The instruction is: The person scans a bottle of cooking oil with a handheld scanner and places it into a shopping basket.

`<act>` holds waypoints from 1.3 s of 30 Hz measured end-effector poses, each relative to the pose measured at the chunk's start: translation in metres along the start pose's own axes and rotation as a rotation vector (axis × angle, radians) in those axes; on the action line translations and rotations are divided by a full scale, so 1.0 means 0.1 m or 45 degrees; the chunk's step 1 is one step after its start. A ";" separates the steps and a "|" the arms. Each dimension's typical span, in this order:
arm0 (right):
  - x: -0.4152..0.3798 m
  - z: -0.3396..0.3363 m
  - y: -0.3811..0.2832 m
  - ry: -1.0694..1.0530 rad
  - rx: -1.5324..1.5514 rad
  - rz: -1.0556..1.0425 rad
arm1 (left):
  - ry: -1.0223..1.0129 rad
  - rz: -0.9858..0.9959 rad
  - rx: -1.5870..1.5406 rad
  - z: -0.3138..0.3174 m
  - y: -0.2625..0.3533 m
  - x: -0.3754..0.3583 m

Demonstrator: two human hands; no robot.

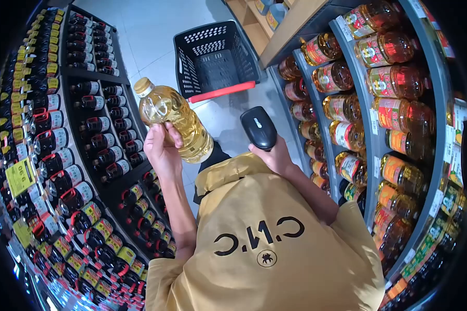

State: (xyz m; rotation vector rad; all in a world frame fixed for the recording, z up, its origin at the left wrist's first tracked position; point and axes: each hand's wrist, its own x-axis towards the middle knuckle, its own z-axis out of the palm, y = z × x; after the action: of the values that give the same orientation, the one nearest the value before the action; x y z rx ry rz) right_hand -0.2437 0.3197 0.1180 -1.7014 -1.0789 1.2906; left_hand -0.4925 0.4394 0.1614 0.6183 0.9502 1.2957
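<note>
My left hand (161, 142) is closed around a clear plastic bottle of golden cooking oil (186, 120). The bottle leans, with its yellow cap (143, 86) pointing up and to the left. No label shows on the side facing me. In my right hand (276, 156) is a black handheld barcode scanner (259, 127), its rounded head pointing away from me. The fingers under the scanner are mostly hidden. The bottle and the scanner are apart, both held in front of my waist.
A black shopping basket (180, 78) with a red handle (223, 92) stands on the pale floor (145, 39) ahead. Shelves of dark sauce bottles (96, 124) line the left side. Oil bottles (342, 106) fill the grey shelves on the right. A wooden shelf (290, 31) stands beyond the basket.
</note>
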 end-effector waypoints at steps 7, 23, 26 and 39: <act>0.29 1.22 -0.47 0.008 -0.033 -0.014 | -0.009 -0.041 0.109 -0.57 0.30 0.73; 1.38 1.71 -0.45 0.310 0.299 0.183 | -0.227 -0.138 0.249 -0.94 0.42 2.10; 1.63 1.82 -0.35 0.295 0.288 0.179 | -0.288 -0.186 0.242 -0.86 0.43 2.38; 2.08 1.89 -0.35 0.214 0.329 0.381 | -0.430 -0.342 0.344 -0.36 0.29 3.22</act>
State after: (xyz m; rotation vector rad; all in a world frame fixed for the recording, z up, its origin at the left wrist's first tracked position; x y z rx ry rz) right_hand -0.4035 0.5372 0.0321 -1.7782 -0.5484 1.3732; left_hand -0.5385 0.7543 0.0920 0.8562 0.8966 0.7995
